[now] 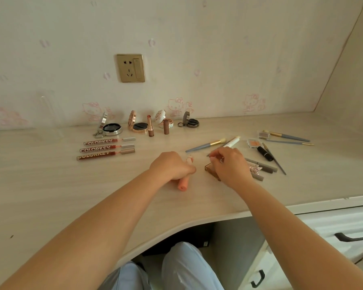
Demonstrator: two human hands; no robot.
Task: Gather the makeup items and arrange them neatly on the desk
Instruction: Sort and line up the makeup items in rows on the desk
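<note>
My left hand (172, 165) is closed around a pink tube (183, 185) lying on the desk (50, 195), its tip poking out past my fingers. My right hand (228, 164) rests over a small brown square compact (211, 169) and pinches something small and pale; what it is I cannot tell. Three Colorkey lip glosses (105, 147) lie in a row at the left. Open compacts (112, 127) and upright lipsticks (150, 128) stand along the wall. Brushes (205, 145), a white pen (232, 142), grey pencils (262, 166) and a black lipstick (264, 153) lie scattered at the right.
A gold wall socket (130, 68) sits above the desk. A clear acrylic stand (48, 109) is at the back left. Drawers with black handles (352, 236) are below the desk's right end. My knees (182, 266) are under the curved front edge.
</note>
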